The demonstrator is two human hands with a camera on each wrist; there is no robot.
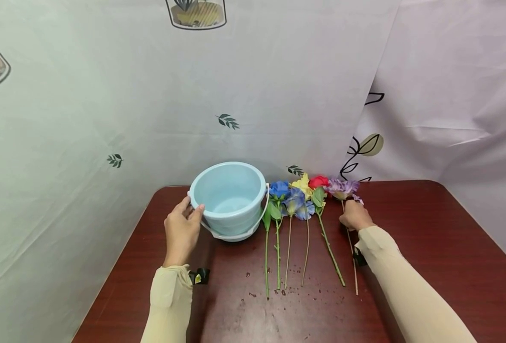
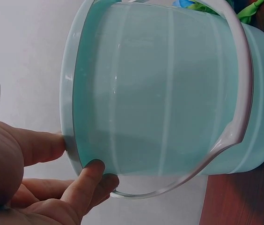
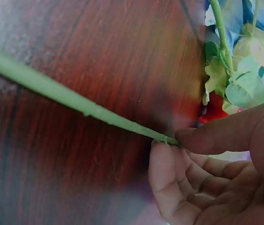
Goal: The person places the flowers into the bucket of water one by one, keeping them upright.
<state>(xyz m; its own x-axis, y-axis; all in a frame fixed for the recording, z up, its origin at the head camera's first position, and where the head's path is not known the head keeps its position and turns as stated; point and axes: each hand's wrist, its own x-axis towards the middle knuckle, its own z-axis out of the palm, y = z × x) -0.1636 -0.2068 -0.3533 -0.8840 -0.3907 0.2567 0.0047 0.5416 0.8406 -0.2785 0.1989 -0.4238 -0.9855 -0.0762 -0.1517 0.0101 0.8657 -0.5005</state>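
My left hand [image 1: 182, 234] grips the rim of a light blue bucket [image 1: 235, 224] at its left side, thumb and fingers on the edge in the left wrist view. The bucket stands upright, its pale handle [image 2: 245, 75] hanging down along the wall. Over on the right, my right hand [image 1: 358, 216] pinches the stem of a purple flower [image 1: 342, 188] just below the bloom. In the right wrist view, thumb and forefinger meet on the green stem [image 3: 71, 98], which runs away from the hand across the tabletop. The purple bloom is mostly hidden there.
Between bucket and right hand lies a row of flowers: a blue rose [image 1: 278, 189], blue-violet blooms [image 1: 295, 201], a yellow flower [image 1: 304, 186] and a red rose [image 1: 318, 181]. Their stems point toward me. Water drops dot the dark red table [image 1: 313, 319]; a printed cloth [image 1: 278, 85] hangs behind.
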